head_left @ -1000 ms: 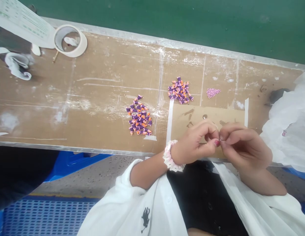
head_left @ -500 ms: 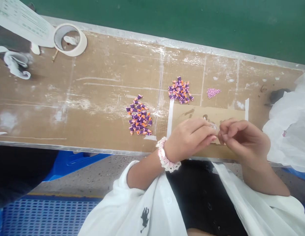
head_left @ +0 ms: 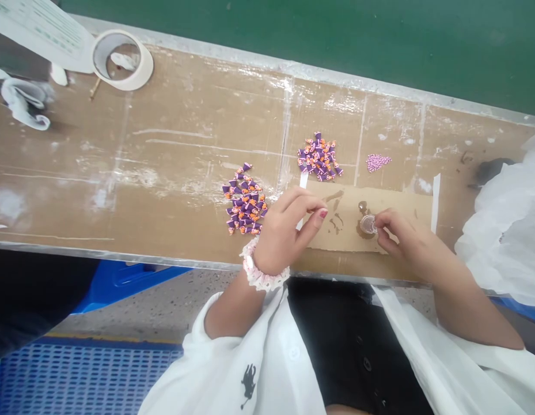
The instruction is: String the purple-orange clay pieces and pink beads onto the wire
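Observation:
My left hand, with a pink and white frilly band at its wrist, is raised over the left end of a cardboard piece. Its thumb and forefinger are drawn close together; anything between them is too small to make out. On that cardboard is a small clear round dish. The fingertips of my right hand are closed at the dish's right rim, and what they pinch is hidden. Behind the cardboard lie a pile of tiny purple and orange figures and a heap of tiny pink beads.
A second pile of purple and orange figures lies left of my left hand. At the far left are a roll of tape, a paper sheet and a crumpled white cloth. Thin white plastic bulges at the right.
My hands, close together before, have parted. The left hand has moved left, off the front of the clear dish. My right hand has shifted slightly left to the dish's rim.

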`<action>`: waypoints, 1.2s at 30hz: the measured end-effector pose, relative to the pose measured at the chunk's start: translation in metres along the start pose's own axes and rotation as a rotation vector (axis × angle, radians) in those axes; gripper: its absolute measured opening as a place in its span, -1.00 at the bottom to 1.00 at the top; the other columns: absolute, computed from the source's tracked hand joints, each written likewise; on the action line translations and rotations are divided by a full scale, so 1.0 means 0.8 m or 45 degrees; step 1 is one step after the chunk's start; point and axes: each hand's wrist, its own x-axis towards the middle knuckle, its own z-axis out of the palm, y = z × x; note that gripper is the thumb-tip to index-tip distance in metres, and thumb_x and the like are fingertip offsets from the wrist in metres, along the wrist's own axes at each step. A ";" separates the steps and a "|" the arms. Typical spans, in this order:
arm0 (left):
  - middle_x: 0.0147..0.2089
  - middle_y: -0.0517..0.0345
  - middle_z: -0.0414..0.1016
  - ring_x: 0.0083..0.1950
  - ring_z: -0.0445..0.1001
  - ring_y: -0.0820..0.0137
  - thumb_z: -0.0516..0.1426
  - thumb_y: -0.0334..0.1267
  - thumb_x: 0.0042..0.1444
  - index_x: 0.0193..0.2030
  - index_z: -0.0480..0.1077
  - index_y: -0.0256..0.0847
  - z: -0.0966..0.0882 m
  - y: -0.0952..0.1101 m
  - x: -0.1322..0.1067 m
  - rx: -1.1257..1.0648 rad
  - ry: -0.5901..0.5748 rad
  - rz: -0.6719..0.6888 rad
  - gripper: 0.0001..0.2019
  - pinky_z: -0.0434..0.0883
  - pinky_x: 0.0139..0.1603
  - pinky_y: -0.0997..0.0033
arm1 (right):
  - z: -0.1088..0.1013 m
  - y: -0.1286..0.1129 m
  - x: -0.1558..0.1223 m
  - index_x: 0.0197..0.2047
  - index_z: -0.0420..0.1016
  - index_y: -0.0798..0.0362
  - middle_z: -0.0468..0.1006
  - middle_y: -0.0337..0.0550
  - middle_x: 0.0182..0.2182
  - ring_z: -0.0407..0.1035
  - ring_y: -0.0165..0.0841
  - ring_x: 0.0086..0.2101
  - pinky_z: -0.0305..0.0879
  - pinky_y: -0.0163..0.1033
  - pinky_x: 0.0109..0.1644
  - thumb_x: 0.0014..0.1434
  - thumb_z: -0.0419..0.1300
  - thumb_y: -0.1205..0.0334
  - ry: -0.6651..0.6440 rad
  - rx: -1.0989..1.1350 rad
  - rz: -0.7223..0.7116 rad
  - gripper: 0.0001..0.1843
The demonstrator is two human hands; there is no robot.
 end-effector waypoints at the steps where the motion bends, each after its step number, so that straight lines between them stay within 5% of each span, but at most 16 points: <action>1: -0.33 0.15 0.50 -0.27 0.47 0.45 0.09 -0.36 0.23 -0.28 0.38 -0.19 -0.002 -0.002 0.000 0.036 0.004 -0.009 -0.93 0.43 -0.25 0.44 | 0.000 -0.001 0.001 -0.19 0.24 -0.03 0.47 -0.17 -0.33 0.36 -0.36 -0.36 0.27 -0.27 -0.35 0.20 0.06 0.47 -0.016 -0.033 -0.010 -0.80; 10: -0.28 0.13 0.48 -0.30 0.42 0.41 0.07 -0.29 0.24 -0.27 0.39 -0.16 -0.034 -0.035 -0.002 0.347 0.094 -0.222 -0.91 0.40 -0.27 0.39 | -0.007 0.004 -0.006 -0.24 0.28 -0.05 0.50 -0.19 -0.31 0.37 -0.38 -0.39 0.27 -0.27 -0.33 0.17 0.12 0.43 0.043 0.101 0.100 -0.83; 17: -0.20 -0.02 0.42 -0.09 0.40 0.14 0.12 -0.33 0.16 -0.20 0.40 -0.22 -0.073 -0.057 -0.007 0.935 -0.330 -0.729 -0.91 0.39 -0.03 0.09 | 0.000 0.005 -0.011 -0.29 0.27 -0.05 0.50 -0.21 -0.31 0.35 -0.41 -0.46 0.19 -0.27 -0.45 0.15 0.15 0.42 0.141 0.227 0.102 -0.83; 23: -0.20 0.01 0.41 -0.11 0.39 0.18 0.13 -0.38 0.15 -0.21 0.44 -0.17 -0.059 -0.053 0.001 0.976 -0.373 -0.761 -0.90 0.39 -0.14 0.19 | 0.010 0.004 -0.013 -0.32 0.24 -0.04 0.46 -0.22 -0.34 0.29 -0.45 -0.52 0.11 -0.25 -0.53 0.17 0.14 0.40 0.253 0.271 0.080 -0.84; 30: -0.16 -0.12 0.44 -0.08 0.38 0.11 0.01 -0.39 0.24 -0.25 0.43 -0.22 -0.048 -0.059 0.024 1.147 -0.606 -0.738 -0.83 0.35 -0.21 0.19 | 0.007 0.001 -0.018 -0.38 0.24 -0.04 0.43 -0.25 -0.37 0.33 -0.45 -0.43 0.17 -0.26 -0.42 0.16 0.12 0.43 0.293 0.327 0.119 -0.82; 33: -0.16 -0.14 0.42 -0.06 0.35 0.13 -0.01 -0.46 0.22 -0.31 0.40 -0.24 -0.053 -0.064 0.028 1.027 -0.596 -0.622 -0.82 0.33 -0.12 0.16 | 0.005 -0.002 -0.019 -0.38 0.25 -0.03 0.43 -0.26 -0.38 0.34 -0.45 -0.42 0.19 -0.28 -0.40 0.13 0.15 0.46 0.322 0.393 0.142 -0.80; 36: -0.22 0.00 0.39 -0.17 0.34 0.29 0.04 -0.42 0.21 -0.30 0.37 -0.23 -0.055 -0.059 0.027 0.402 -0.382 -0.607 -0.89 0.33 -0.11 0.25 | 0.003 -0.008 -0.013 -0.38 0.27 -0.03 0.42 -0.26 -0.41 0.35 -0.43 -0.41 0.23 -0.27 -0.37 0.08 0.16 0.51 0.402 0.563 0.145 -0.77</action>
